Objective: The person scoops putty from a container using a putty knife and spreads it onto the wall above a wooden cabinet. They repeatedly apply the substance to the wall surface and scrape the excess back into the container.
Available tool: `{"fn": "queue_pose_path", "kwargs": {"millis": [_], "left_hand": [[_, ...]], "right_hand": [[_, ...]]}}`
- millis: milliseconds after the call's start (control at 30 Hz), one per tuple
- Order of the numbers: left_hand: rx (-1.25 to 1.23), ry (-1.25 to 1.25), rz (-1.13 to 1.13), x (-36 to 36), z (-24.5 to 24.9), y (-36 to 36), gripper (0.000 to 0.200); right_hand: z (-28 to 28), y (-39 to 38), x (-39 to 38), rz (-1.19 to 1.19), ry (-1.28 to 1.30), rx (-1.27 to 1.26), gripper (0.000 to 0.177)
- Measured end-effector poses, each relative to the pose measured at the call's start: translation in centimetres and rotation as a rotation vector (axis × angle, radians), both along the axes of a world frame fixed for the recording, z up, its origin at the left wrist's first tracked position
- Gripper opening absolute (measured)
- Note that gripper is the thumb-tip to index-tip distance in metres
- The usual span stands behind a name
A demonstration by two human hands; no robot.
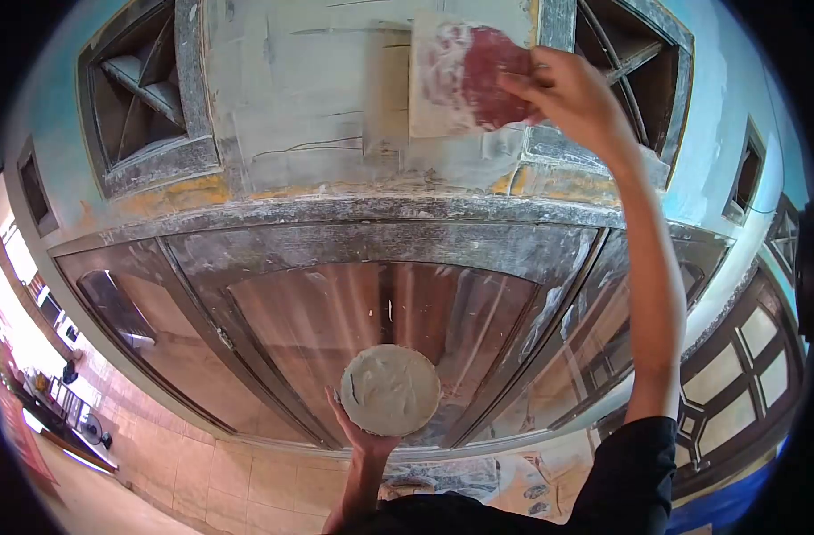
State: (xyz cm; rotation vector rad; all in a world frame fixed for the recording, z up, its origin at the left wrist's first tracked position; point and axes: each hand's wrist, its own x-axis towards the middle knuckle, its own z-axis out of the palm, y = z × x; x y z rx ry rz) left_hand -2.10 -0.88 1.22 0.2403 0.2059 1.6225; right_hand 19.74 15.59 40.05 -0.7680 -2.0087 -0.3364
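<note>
High on the wall (300, 98), my right hand (572, 94) grips a wide red filling knife (491, 80). Whitish filler is smeared across the red part, and its pale broad edge is at the wall between two window openings. Lower down, my left hand (364, 430) supports a round tub (429, 421) from below and from its left side. Grey-white filler (391, 388) fills the tub nearly to the rim, its surface marked by strokes. Dark cracks and patched grey areas show on the wall below and left of the knife.
Lattice window openings (144, 89) flank the patched wall. Below runs a worn wooden lintel (353, 241) over glazed door panels (291, 312). A fan (93, 430) stands on the tiled floor (237, 473) at lower left. Stained sheeting (460, 477) lies by the doors.
</note>
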Motion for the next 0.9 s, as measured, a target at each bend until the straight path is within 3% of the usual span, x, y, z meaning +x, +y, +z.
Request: {"fn": "queue_pose_path", "kwargs": {"millis": [67,133,200,267,300,367,500,567,667,733,767,867,900], "left_hand": [[0.023,0.026,-0.009,-0.2,0.2,-0.1,0.077],[0.030,0.032,-0.006,-0.5,0.2,0.0,0.077],[0.034,0.039,-0.008,-0.6,0.4,-0.1,0.077],[0.046,0.348,0.107,-0.6,0.9,-0.5,0.081],[0.051,0.350,0.104,-0.8,0.8,-0.2,0.081],[-0.044,0.097,0.000,-0.8,0.0,0.4,0.081],[-0.043,0.086,-0.027,-0.4,-0.4,0.7,0.082],[-0.004,0.077,-0.063,-0.4,-0.3,0.8,0.082],[-0.007,0.084,-0.057,-0.5,0.3,0.4,0.083],[-0.012,0.067,-0.047,-0.8,0.7,0.1,0.084],[-0.025,0.053,-0.050,-1.0,0.8,0.0,0.084],[-0.034,-0.008,-0.033,-1.1,0.1,0.6,0.083],[0.007,-0.039,-0.061,-1.0,0.1,0.8,0.082]], "right_hand": [[-0.2,0.2,-0.8,-0.051,-0.041,0.031,0.040],[-0.3,0.5,1.1,-0.277,-0.046,0.076,0.041],[-0.8,0.4,4.6,-0.224,0.056,-0.069,0.037],[-1.1,0.6,8.5,-0.140,0.131,-0.166,0.038],[-1.1,0.1,8.3,-0.143,0.134,-0.162,0.038],[-0.9,-0.8,7.7,0.011,0.162,-0.156,0.040],[-0.2,-1.6,0.4,-0.019,0.037,-0.068,0.038],[-0.3,-1.7,-1.7,-0.175,-0.034,0.012,0.036],[-0.3,-0.9,1.7,-0.374,-0.089,0.013,0.035],[-2.1,-0.5,5.9,-0.079,0.134,-0.258,0.034],[-3.8,0.0,7.9,0.035,0.219,-0.216,0.031],[-10.6,-4.2,9.6,0.302,0.718,-0.469,0.029],[-14.2,-4.4,10.6,0.196,0.782,-0.463,0.031]]}}
